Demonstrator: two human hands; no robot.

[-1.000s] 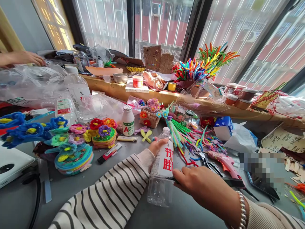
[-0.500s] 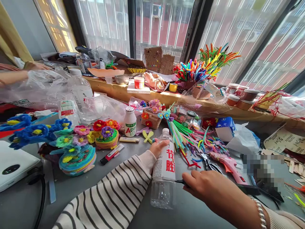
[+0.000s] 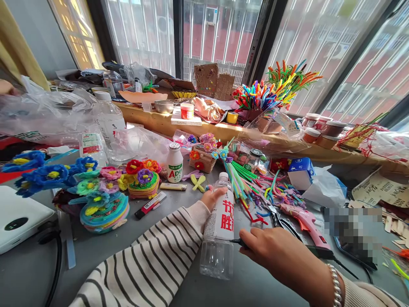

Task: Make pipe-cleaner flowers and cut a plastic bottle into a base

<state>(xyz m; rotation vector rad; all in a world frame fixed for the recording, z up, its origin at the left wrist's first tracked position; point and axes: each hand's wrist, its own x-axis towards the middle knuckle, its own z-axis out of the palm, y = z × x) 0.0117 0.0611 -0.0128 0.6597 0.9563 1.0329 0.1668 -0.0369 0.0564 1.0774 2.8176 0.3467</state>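
Note:
A clear plastic bottle [image 3: 218, 258] with a white label and red characters stands on the grey table in front of me. My left hand [image 3: 211, 199] is wrapped round its upper part below the white cap, its sleeve striped. My right hand [image 3: 266, 247], with a beaded bracelet at the wrist, is closed round a dark-handled tool [image 3: 237, 241]. The tool's thin end meets the bottle's right side at the label's lower edge. Most of the tool is hidden in my fist, so its kind is unclear.
Pipe-cleaner flowers [image 3: 105, 183] stand left, near a white device [image 3: 21, 219] with a black cable. A pink glue gun [image 3: 306, 221], pliers [image 3: 275, 215] and loose pipe cleaners [image 3: 249, 183] lie right. Another person's hand [image 3: 7, 87] is by a plastic bag [image 3: 47, 115] at far left.
My right hand and the tool have shifted slightly left, with the bottle's base also a little further left. The other person's hand has drawn back towards the left edge.

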